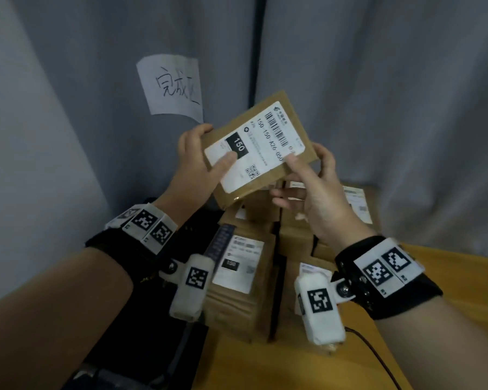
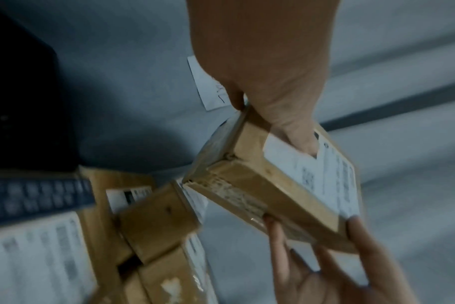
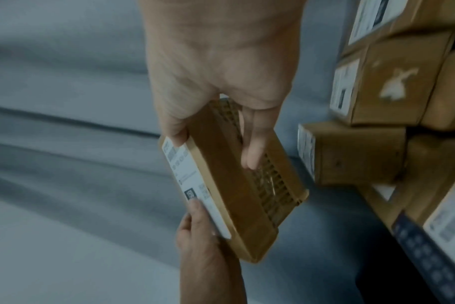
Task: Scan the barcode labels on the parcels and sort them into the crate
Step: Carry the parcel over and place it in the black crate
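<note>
I hold a flat brown cardboard parcel (image 1: 290,123) tilted up in front of the grey curtain, with both hands. Its white label (image 1: 254,147) faces me, showing a barcode (image 1: 278,128) and a black "150" patch. My left hand (image 1: 197,156) grips the parcel's left end, thumb on the label and fingers over the far edge. My right hand (image 1: 316,181) grips the lower right corner, thumb on the label. The left wrist view shows the parcel (image 2: 273,185) edge-on under my left hand (image 2: 268,82). In the right wrist view, my right hand (image 3: 216,82) has fingers spread behind the parcel (image 3: 237,185).
A pile of several labelled brown parcels (image 1: 243,266) stands on the wooden table (image 1: 293,361) below my hands. A dark blue strip (image 1: 220,243) leans on the pile. A black shape (image 1: 141,319) lies left of it. A handwritten paper sign (image 1: 172,85) hangs on the curtain. A cable (image 1: 378,358) crosses the table.
</note>
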Tool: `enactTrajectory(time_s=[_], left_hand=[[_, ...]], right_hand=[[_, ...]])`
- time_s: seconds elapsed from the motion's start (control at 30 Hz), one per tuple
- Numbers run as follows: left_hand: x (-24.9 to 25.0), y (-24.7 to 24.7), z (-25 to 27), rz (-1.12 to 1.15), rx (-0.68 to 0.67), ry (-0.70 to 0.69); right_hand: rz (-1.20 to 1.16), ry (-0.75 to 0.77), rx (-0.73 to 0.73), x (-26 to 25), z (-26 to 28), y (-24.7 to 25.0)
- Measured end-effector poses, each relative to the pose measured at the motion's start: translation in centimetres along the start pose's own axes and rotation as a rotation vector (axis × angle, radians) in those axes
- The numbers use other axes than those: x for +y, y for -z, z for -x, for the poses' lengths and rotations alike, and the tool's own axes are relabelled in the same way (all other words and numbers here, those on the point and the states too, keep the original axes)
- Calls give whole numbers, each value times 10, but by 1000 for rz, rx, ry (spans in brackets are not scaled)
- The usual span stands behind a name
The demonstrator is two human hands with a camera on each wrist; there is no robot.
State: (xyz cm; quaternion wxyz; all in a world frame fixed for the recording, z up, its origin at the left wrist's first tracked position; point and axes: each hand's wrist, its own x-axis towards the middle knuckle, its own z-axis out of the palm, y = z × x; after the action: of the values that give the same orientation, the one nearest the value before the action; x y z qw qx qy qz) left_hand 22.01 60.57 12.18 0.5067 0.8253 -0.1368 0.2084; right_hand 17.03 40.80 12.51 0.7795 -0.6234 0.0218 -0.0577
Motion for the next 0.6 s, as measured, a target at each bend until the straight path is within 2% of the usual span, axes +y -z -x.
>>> enactTrajectory(time_s=[0.13, 0.23, 0.3, 0.47, 0.6], left_hand=[[-49, 58, -8, -283, -173, -136], [-93, 102, -19, -546, -264, -119], [-124, 123, -23, -643, -315, -87], [-201, 142, -24, -634, -436, 115], [-257, 136, -11, -550, -434, 406]], right_hand=[[8, -26, 71, 32, -24, -81], [22, -63, 104, 61, -45, -138], [44, -115, 115, 83, -57, -168], [62, -289, 132, 147, -80, -220], [-9, -437, 154, 212, -90, -245]])
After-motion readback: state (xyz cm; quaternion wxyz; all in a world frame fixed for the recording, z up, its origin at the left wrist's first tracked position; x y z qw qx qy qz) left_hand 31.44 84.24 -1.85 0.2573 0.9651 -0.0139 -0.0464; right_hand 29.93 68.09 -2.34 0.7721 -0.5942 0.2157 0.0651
